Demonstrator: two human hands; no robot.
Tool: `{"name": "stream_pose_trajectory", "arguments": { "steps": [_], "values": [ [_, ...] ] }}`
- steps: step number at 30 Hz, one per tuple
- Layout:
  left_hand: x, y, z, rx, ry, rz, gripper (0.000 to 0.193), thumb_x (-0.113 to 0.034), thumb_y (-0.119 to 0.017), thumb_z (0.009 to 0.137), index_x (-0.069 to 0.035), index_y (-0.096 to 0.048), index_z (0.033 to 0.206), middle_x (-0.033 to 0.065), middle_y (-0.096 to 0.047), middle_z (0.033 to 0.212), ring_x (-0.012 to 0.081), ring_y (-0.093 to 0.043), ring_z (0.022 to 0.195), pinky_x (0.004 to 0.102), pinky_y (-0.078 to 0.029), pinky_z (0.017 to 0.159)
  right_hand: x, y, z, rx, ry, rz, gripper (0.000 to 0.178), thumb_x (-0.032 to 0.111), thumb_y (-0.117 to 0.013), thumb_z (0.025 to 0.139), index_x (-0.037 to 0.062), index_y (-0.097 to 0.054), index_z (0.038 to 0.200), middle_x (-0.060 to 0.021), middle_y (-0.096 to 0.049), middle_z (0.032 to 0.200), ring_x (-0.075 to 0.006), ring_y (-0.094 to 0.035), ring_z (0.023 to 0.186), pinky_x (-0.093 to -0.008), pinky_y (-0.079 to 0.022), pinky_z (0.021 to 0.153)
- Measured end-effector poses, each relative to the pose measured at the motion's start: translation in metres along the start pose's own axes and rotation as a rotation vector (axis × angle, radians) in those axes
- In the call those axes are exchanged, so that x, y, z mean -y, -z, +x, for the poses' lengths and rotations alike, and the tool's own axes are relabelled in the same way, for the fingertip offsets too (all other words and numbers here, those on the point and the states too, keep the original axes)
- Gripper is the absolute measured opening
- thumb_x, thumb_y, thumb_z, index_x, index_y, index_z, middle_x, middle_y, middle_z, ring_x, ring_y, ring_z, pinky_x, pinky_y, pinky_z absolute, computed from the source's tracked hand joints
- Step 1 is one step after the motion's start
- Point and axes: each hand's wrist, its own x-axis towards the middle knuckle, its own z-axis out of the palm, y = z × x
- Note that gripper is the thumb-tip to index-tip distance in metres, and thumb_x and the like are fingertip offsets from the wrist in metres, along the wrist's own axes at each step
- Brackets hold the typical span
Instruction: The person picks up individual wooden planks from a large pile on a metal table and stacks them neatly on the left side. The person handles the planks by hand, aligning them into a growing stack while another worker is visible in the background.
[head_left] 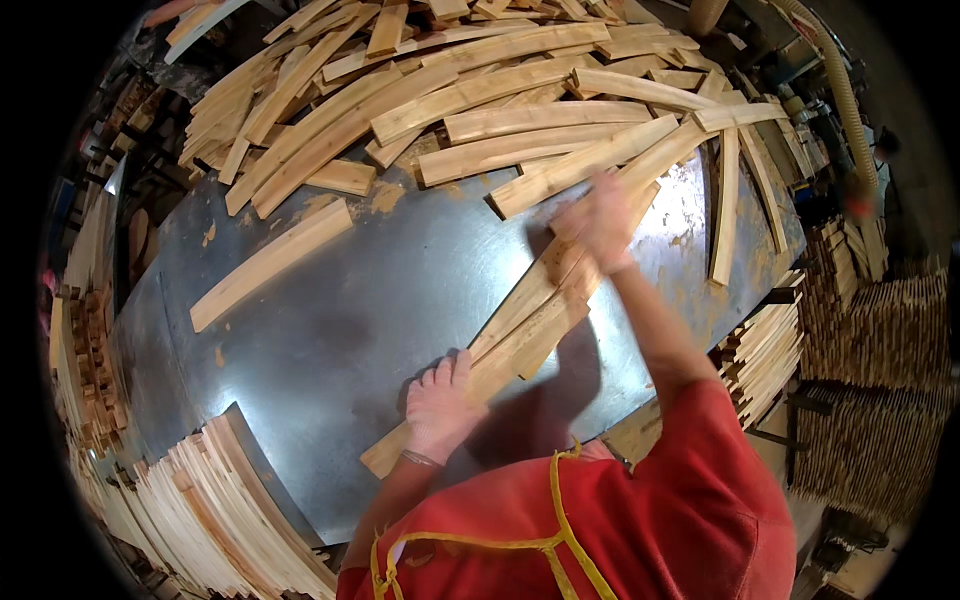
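Observation:
Several wooden boards (pixel 525 335) lie overlapped at a slant across the metal tabletop in front of me. My left hand (pixel 440 408), in a pale glove, is closed around the edge of the boards near their lower left end. Higher up, my right hand (pixel 598 225) is over the boards' far part, touching or just above them. Motion smears its fingers, so their grip cannot be made out. Beyond it, another board (pixel 585 165) lies slanted at the front of a heap. A single loose board (pixel 270 262) rests flat to the left.
A large heap of wooden boards (pixel 500 90) covers the far side of the metal table (pixel 330 400). Stacked pale strips (pixel 220 510) stand at the near left. More wood stacks (pixel 875 440) are at the right, with a ribbed hose (pixel 845 90) behind.

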Motion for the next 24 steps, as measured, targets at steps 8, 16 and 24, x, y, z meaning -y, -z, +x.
{"name": "stream_pose_trajectory", "arguments": {
  "steps": [8, 16, 24],
  "values": [
    [0.045, -0.045, -0.057, -0.175, 0.0, -0.188, 0.092, -0.023, -0.082, 0.079, -0.009, -0.043, 0.161, 0.0142, -0.064, 0.133, 0.0325, -0.064, 0.118, 0.0451, -0.052, 0.101, -0.086, -0.036, 0.052, -0.135, -0.973, 0.723, 0.049, 0.013, -0.081, 0.085, 0.0008, -0.057, 0.126, -0.0181, -0.068, 0.111, -0.0327, -0.07, 0.091, -0.0518, -0.06, 0.078],
    [0.132, -0.042, -0.177, -0.244, 0.558, -1.016, 0.07, -0.012, -0.067, 0.085, -0.008, -0.053, 0.154, 0.0202, -0.066, 0.129, 0.0375, -0.066, 0.118, 0.0448, -0.053, 0.102, 0.047, -0.07, -0.137, 0.345, -0.979, 1.301, 0.033, 0.011, -0.079, 0.089, 0.0041, -0.06, 0.114, -0.0114, -0.064, 0.094, -0.0233, -0.064, 0.083, -0.042, -0.055, 0.067],
    [0.112, -0.025, -0.175, -0.271, 0.502, 0.042, 0.091, -0.04, -0.078, 0.085, -0.003, -0.041, 0.159, 0.0209, -0.062, 0.141, 0.0391, -0.059, 0.131, 0.0472, -0.048, 0.111, 0.257, -0.069, -0.321, 1.178, -0.69, 1.107, 0.03, 0.017, -0.068, 0.093, 0.01, -0.07, 0.122, -0.004, -0.064, 0.08, -0.0155, -0.057, 0.068, -0.0335, -0.047, 0.059]
  ]
}}
